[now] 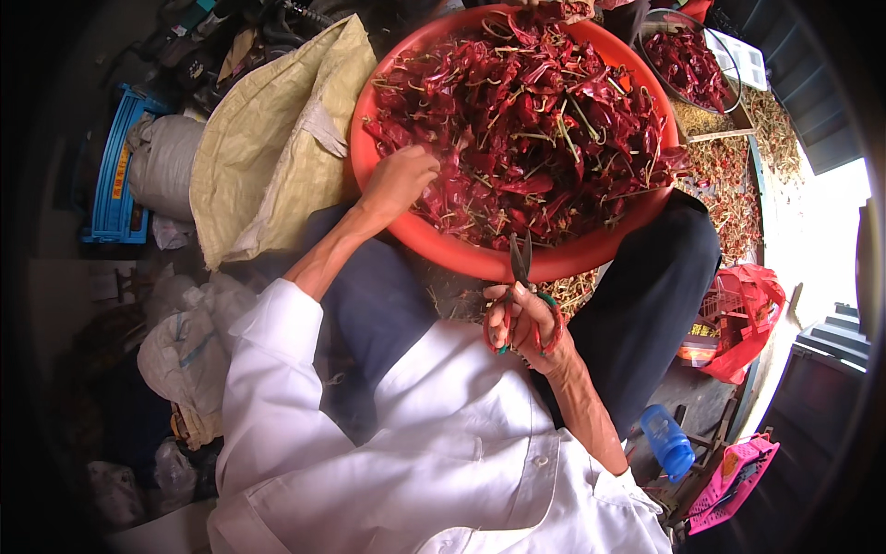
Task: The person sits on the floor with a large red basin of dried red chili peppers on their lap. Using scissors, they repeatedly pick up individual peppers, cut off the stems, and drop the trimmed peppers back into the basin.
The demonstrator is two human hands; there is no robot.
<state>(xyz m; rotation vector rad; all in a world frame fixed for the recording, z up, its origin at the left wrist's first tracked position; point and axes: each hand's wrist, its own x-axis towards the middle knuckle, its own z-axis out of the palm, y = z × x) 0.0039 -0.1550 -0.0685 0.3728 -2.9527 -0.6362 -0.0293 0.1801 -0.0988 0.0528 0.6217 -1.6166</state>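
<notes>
A wide red plastic basin (443, 251) in front of me is heaped with dried red chili peppers (512, 131), many with pale stems. My right hand (529, 322) grips scissors (520, 260) with red and green wrapped handles. The blades point away from me at the basin's near rim, slightly apart. My left hand (401, 179) is over the left side of the basin, low against the peppers, its fingers curled. Whether a pepper is between those fingertips is hidden.
Another person's hand (578, 10) is at the basin's far rim. An open yellow woven sack (263, 145) stands to the left. At the upper right, a round container holds more chilies (685, 69), near scattered stems (723, 180). A red plastic bag (751, 318) and blue bottle (668, 443) lie right.
</notes>
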